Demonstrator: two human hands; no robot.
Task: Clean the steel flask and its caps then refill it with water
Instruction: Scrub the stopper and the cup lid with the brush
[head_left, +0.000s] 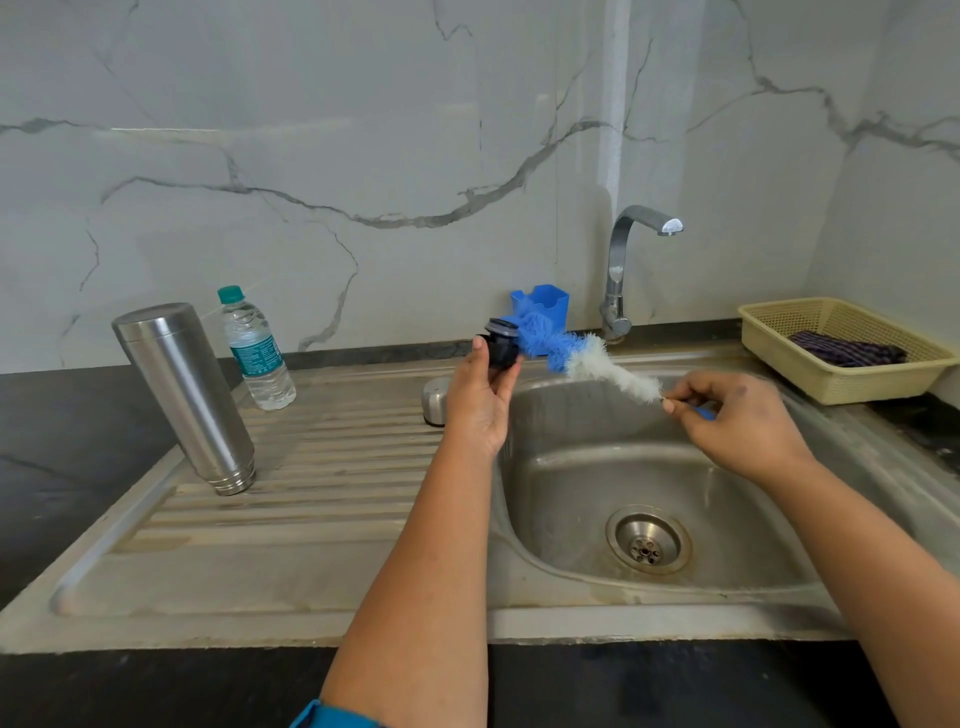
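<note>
Head view, left hand: the left hand (480, 400) was raised over the near-left edge of the sink basin (597, 467) and pinched the dark inner stopper cap (503, 345) between thumb and fingers.
Head view, right hand: the right hand (737, 415) gripped the handle end of the blue-and-white bottle brush (576, 358); the blue bristle tip touched the side of the stopper cap.
Steel flask: the steel flask (184, 395) stood upside down on the ribbed drainboard (322, 467), well to the left of the left hand.
Outer cap: a small steel cap (435, 400) sat on the drainboard just left of the left hand.
Water bottle: a plastic water bottle (254, 348) stood behind the flask.
Tap: the tap (631, 260) stood beyond the hands; no water was seen running.
Other things: a blue holder (545, 304) behind the brush, and a yellow basket (831, 348) with a dark cloth to the right of the right hand.
Step in hand: it seemed to be the scrubbing of the stopper cap.
Next move: probably it called for turning the cap against the bristles, then rinsing it under the tap.
</note>
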